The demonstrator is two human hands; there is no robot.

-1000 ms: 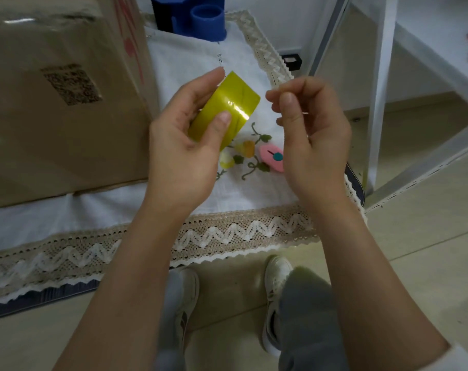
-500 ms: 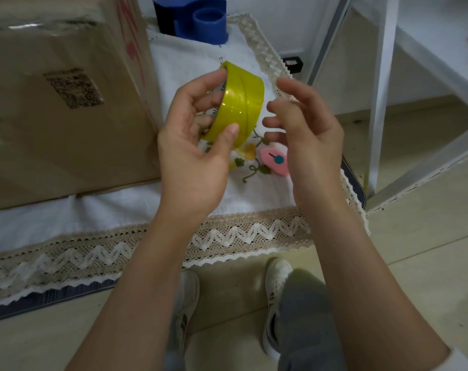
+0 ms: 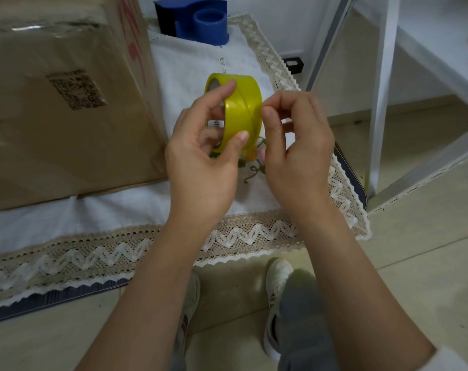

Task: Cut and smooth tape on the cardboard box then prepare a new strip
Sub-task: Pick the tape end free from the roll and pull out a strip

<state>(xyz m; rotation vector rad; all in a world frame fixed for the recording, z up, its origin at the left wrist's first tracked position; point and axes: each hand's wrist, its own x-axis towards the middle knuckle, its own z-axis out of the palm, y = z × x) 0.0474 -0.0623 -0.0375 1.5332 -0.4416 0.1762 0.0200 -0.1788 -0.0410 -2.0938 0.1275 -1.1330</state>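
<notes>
A yellow tape roll (image 3: 242,111) stands on edge in the air above the cloth, gripped by my left hand (image 3: 203,156) with a finger on its top rim and the thumb on its outer band. My right hand (image 3: 294,145) is pressed against the roll's right side, thumb and fingertips pinched together at the tape surface. Whether a loose tape end is between those fingers is hidden. The large cardboard box (image 3: 61,103) stands to the left, with shiny tape along its top edge.
A white cloth with lace trim (image 3: 147,245) covers the low table. A blue tape dispenser (image 3: 198,20) sits at the back. White metal frame legs (image 3: 380,89) rise on the right. My feet are on the tiled floor below.
The roll has turned in my left hand from showing a flat face to standing on edge. My right hand moved in and now pinches at the roll's right side.
</notes>
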